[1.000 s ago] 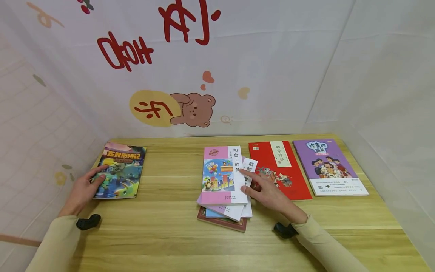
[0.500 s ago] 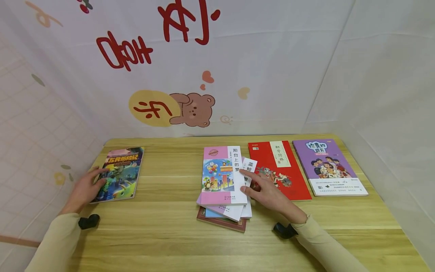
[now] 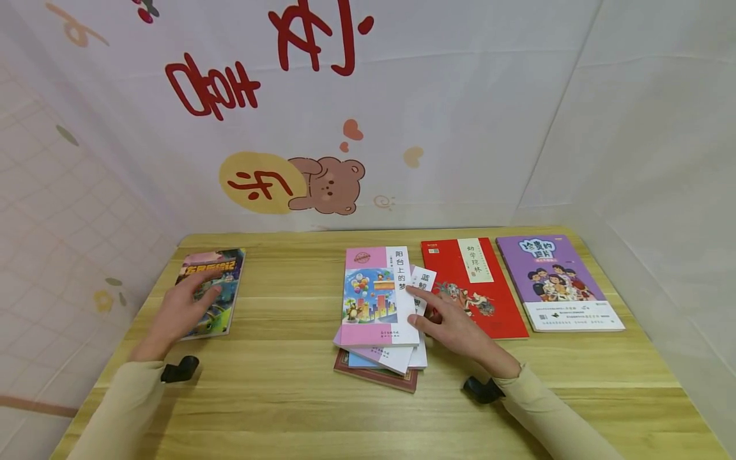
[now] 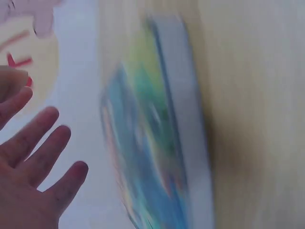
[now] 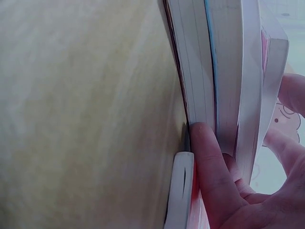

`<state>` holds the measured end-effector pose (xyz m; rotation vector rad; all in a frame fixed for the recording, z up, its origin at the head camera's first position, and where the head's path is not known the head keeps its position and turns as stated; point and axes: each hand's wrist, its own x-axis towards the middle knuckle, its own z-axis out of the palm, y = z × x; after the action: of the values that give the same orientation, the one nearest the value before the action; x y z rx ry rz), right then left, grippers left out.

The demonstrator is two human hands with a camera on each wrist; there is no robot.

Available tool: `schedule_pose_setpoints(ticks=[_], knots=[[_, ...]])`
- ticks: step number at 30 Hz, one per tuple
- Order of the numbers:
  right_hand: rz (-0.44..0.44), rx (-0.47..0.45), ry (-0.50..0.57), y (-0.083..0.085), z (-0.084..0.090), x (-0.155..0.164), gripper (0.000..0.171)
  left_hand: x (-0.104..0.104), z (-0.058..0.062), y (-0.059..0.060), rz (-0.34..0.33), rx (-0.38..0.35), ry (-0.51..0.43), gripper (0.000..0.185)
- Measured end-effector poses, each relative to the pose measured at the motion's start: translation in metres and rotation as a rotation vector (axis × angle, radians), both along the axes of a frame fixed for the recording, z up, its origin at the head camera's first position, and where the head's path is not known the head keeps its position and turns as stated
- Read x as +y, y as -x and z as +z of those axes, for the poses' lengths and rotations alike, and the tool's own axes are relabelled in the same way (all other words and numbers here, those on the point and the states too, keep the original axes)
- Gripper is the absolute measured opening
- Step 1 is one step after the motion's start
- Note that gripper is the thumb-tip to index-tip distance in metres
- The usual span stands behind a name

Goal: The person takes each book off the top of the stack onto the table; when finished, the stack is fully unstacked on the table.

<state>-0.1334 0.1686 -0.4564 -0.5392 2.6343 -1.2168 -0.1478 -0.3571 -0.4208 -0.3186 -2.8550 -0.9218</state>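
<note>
Your left hand (image 3: pixel 181 310), spread, is apart from the cartoon-covered book (image 3: pixel 227 294) on the desk's (image 3: pixel 276 409) left. Right hand (image 3: pixel 454 322) rests relaxed against the stack (image 3: pixel 374 297), no grip. Likely arranging: nudge edges squarely; press lightly, lest skewed layers slide.
</note>
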Motion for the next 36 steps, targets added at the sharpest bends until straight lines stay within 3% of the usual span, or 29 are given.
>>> schedule_pose_setpoints(ticks=[9, 20, 26, 31, 36], knots=[[0.002, 0.014, -0.005, 0.001, 0.0, 0.0, 0.067, 0.069, 0.005, -0.003, -0.13, 0.091, -0.042, 0.041], [-0.002, 0.009, -0.01, 0.001, 0.001, -0.002, 0.067, 0.132, 0.007, -0.006, -0.215, 0.007, -0.161, 0.045], [-0.017, 0.016, -0.028, 0.0, 0.0, -0.003, 0.067, 0.164, -0.005, -0.01, -0.276, -0.047, -0.235, 0.05], [-0.023, 0.03, -0.031, 0.0, 0.0, -0.002, 0.066, 0.187, -0.02, -0.017, -0.246, -0.085, -0.314, 0.057], [-0.021, 0.04, -0.038, 0.0, 0.0, -0.002, 0.066, 0.205, -0.029, -0.027, -0.196, -0.183, -0.399, 0.067]])
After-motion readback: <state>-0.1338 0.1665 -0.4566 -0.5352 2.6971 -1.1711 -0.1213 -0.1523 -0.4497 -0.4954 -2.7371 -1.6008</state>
